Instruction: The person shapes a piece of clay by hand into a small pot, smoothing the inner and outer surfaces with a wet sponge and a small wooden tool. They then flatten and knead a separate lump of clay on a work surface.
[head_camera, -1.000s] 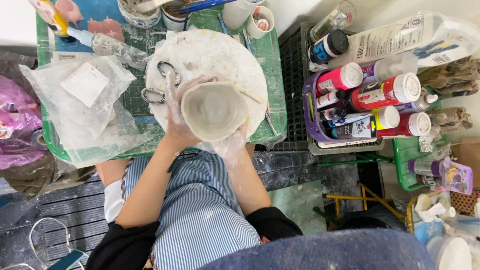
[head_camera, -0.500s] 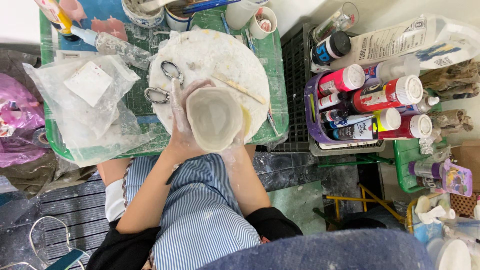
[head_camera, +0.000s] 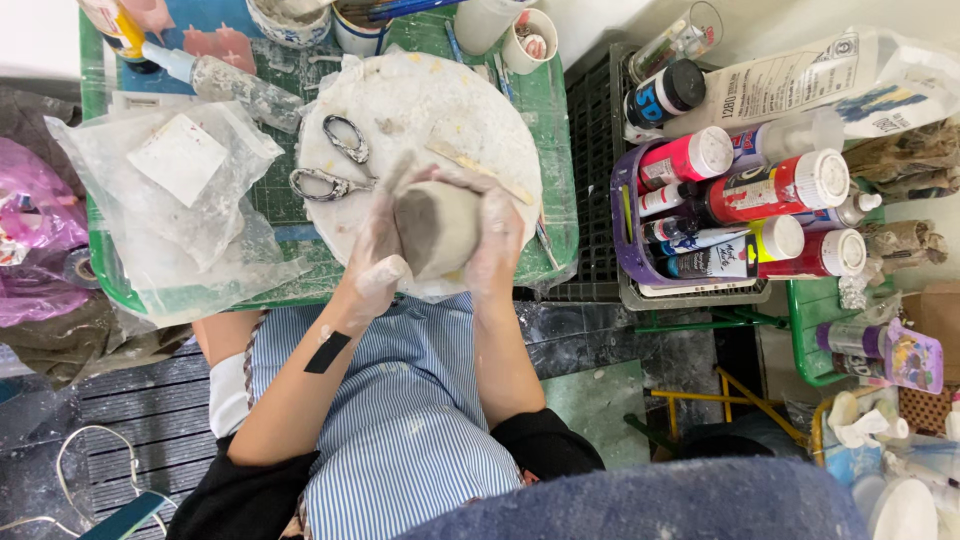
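Over the round white board (head_camera: 420, 110) on the green table (head_camera: 555, 130), a grey clay bowl (head_camera: 440, 225) sits tipped on its side, already formed but unsmoothed. Her left hand (head_camera: 375, 245) and right hand (head_camera: 495, 235) wrap it, fingers curled tight around its wall. Scissors (head_camera: 335, 165) lie just left.

This is looking like a small pottery or craft workshop. A clay-smeared round board (head_camera: 420, 110) is sitting on a green cutting mat (head_camera: 280, 200) on the table, scissors (head_camera: 335, 165) are lying on it, and a purple basket (head_camera: 625, 240) beside the table is holding paint bottles (head_camera: 775, 190). Clay splashes are marking the dark floor (head_camera: 140, 400).
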